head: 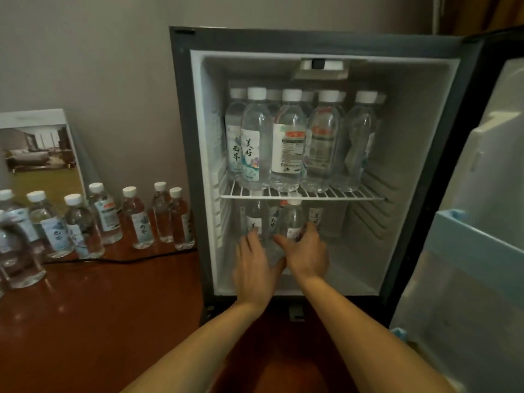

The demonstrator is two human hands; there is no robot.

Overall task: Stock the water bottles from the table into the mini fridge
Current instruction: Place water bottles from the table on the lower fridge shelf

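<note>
Standing in the lower compartment of the fridge (pixel 326 41), under the wire shelf (pixel 300 195), two bottles (pixel 256 219) sit at the near edge of a small cluster, and both hands are on them. The left hand (pixel 252 265) wraps the left bottle low on its body, fingers spread up toward the label; its grip looks closed on the bottle, though the palm side is hidden. The right hand (pixel 307 253) cups the neighbouring bottle (pixel 293 222) from the right, fingers curled round its lower half, so it too seems to be grasping. My guess is that the pair is being set upright and pushed together to leave room beside them, since the right part of that floor is bare.

Both forearms reach straight in from the near edge, wrists level and nearly touching, palms turned toward each other.

Above, the shelf carries a full row of upright bottles, more behind. Left of the fridge, on the tabletop (pixel 99 307), a loose group of bottles (pixel 136 219) waits, with a black cable (pixel 119 260) running near them and a leaning picture card (pixel 39 148) behind. The door (pixel 482 194) hangs open at right.
</note>
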